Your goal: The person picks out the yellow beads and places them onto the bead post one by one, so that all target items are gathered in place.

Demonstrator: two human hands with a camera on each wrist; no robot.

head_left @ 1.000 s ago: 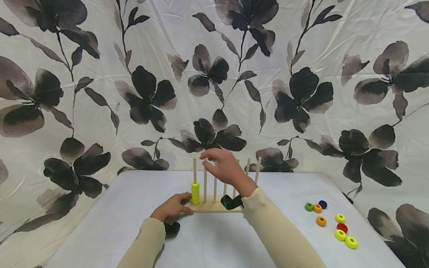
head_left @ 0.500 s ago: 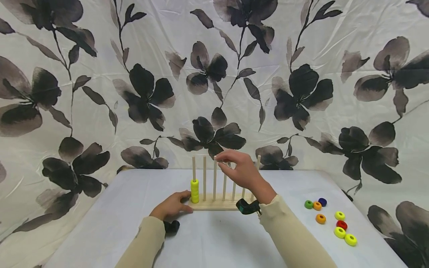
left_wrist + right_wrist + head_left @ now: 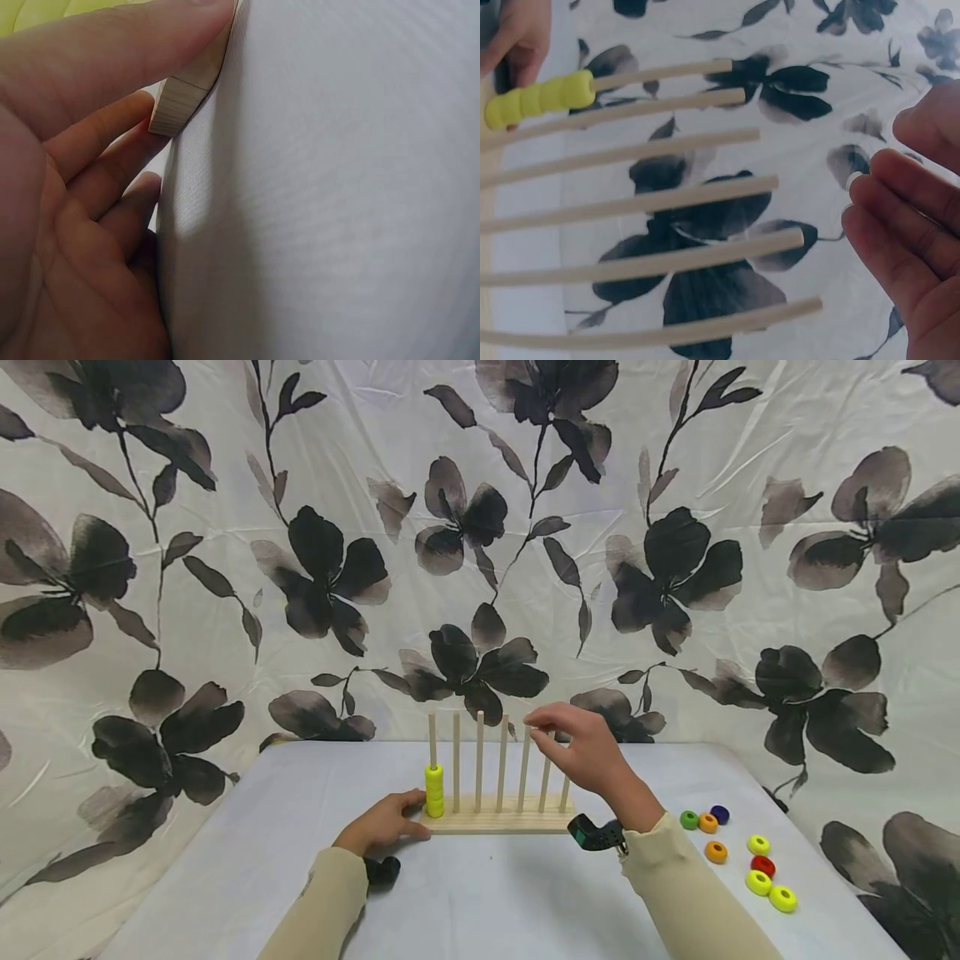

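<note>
A wooden peg stand [image 3: 498,823] with a row of upright pegs stands at the table's middle. Yellow beads [image 3: 434,792] are stacked on its leftmost peg, and the other pegs are bare. My left hand [image 3: 378,822] holds the left end of the base; in the left wrist view the thumb [image 3: 112,56] lies along one side and the fingers reach the other. Raised over the stand's right part is my right hand [image 3: 585,752], fingers loosely bent. In the right wrist view nothing lies between its thumb and fingers [image 3: 900,217], which are apart from the peg tips.
Loose beads lie on the table's right side: green [image 3: 688,820], blue [image 3: 720,815], two orange ones [image 3: 716,852], red [image 3: 762,866] and yellow ones [image 3: 783,899]. A white cloth [image 3: 480,902] covers the table. Behind hangs a floral curtain [image 3: 360,460].
My right hand has moved rightward along the peg tops, from near the left pegs to the right ones. The left hand stays at the base; the beads have not moved.
</note>
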